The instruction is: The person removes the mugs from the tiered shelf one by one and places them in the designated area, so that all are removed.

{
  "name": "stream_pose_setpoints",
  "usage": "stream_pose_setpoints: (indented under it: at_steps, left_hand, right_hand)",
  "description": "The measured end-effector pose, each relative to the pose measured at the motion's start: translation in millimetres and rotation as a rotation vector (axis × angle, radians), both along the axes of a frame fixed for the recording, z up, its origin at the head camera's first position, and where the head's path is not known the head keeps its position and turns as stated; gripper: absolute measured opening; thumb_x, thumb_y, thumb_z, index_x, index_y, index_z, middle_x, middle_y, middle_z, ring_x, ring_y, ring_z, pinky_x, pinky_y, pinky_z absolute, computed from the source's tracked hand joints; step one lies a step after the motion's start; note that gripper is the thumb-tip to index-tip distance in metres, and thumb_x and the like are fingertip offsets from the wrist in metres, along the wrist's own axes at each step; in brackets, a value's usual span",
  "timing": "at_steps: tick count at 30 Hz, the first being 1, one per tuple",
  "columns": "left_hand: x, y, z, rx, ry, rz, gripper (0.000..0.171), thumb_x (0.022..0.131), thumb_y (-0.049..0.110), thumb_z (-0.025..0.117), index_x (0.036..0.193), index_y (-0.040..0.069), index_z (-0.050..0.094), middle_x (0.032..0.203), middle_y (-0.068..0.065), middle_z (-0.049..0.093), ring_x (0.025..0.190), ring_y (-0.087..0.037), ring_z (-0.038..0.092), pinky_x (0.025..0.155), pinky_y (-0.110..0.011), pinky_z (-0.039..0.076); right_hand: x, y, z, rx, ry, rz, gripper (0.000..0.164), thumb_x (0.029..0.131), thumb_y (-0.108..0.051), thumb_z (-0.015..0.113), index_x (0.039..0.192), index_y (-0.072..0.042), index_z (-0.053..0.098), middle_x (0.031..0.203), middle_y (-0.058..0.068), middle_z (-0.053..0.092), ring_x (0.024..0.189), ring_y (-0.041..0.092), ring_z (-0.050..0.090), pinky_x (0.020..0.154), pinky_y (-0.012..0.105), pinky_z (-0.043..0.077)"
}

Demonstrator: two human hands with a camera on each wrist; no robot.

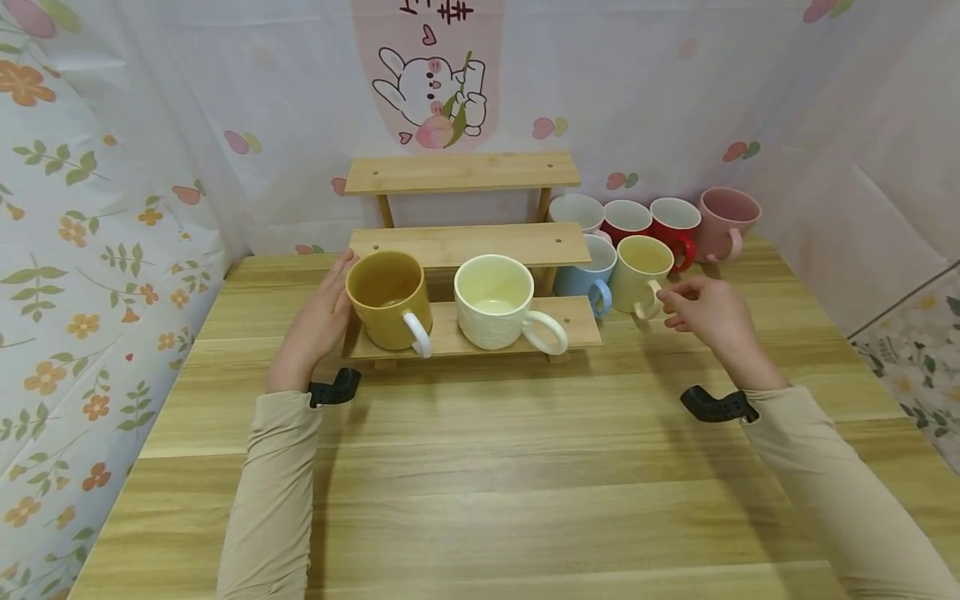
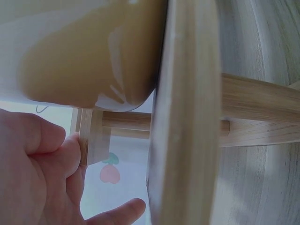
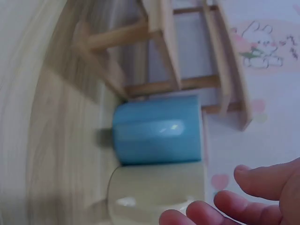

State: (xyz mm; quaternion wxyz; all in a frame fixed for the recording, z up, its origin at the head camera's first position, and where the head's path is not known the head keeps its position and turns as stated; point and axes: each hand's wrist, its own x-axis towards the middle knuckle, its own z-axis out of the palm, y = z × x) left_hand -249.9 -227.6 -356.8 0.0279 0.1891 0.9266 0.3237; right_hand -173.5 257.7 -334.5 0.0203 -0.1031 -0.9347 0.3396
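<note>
My left hand rests at the left end of the wooden three-step rack. Its fingertips touch the end of the middle plank, beside a mustard mug with a white handle. That mug and a cream mug stand on the lowest step, handles facing front right. My right hand is at the handle of a pale yellow mug on the table, thumb and fingers apart around nothing in the right wrist view. Touching the pale yellow mug on its left is a blue mug.
Behind these, a white mug, two red mugs and a pink mug form a row along the wall. A white cloth with a rabbit print hangs behind the rack. Wood-grain tabletop extends in front.
</note>
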Motion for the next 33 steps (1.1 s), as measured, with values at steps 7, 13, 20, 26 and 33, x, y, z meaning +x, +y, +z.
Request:
stream_pose_setpoints:
  at_steps: [7,13,20,26,33]
  left_hand:
    - [-0.7,0,-0.4,-0.007,-0.006,0.002,0.054,0.106,0.035,0.016,0.154,0.010,0.015,0.162,-0.002,0.003,0.148,-0.030,0.011,0.118,-0.053,0.014]
    - [-0.7,0,-1.7,-0.003,-0.001,0.001,0.054,0.106,0.034,0.016,0.154,0.009,0.015,0.162,-0.004,0.003,0.148,-0.031,0.011,0.117,-0.055,0.015]
    - [-1.1,0,-2.1,-0.006,0.002,-0.003,0.053,0.106,0.033,0.016,0.154,0.008,0.014,0.162,-0.003,0.003,0.148,-0.029,0.009,0.118,-0.054,0.014]
    - [-2.6,0,-1.8,-0.005,0.002,-0.002,0.054,0.106,0.034,0.017,0.154,0.009,0.014,0.162,-0.004,0.003,0.148,-0.029,0.008,0.118,-0.054,0.014]
    - [-2.4,-1,-2.6,-0.001,0.001,0.000,0.054,0.106,0.035,0.017,0.154,0.009,0.014,0.162,-0.004,0.004,0.148,-0.030,0.010,0.117,-0.056,0.015]
  right_hand:
    - [9.1,-18,13.5,-0.083,-0.044,0.039,0.038,0.097,-0.027,0.056,0.111,0.007,0.060,0.100,0.027,0.065,0.066,0.007,0.069,0.060,0.017,0.056]
    - [16.1,-35,21.1,-0.118,-0.007,0.067,0.037,0.095,-0.028,0.059,0.108,0.006,0.061,0.096,0.024,0.067,0.067,0.006,0.069,0.061,0.017,0.056]
    - [27.6,-53,26.8,-0.034,0.064,0.120,0.024,0.093,-0.022,0.063,0.098,0.001,0.066,0.084,0.018,0.070,0.062,0.010,0.067,0.058,0.018,0.054]
    - [35.3,-72,31.2,0.017,0.065,0.172,0.024,0.091,-0.025,0.066,0.093,-0.001,0.067,0.076,0.012,0.070,0.061,0.012,0.065,0.055,0.020,0.052]
    - [36.4,-91,27.1,-0.051,0.006,0.208,0.025,0.090,-0.026,0.067,0.096,-0.003,0.067,0.081,0.012,0.071,0.063,0.010,0.066,0.060,0.021,0.054]
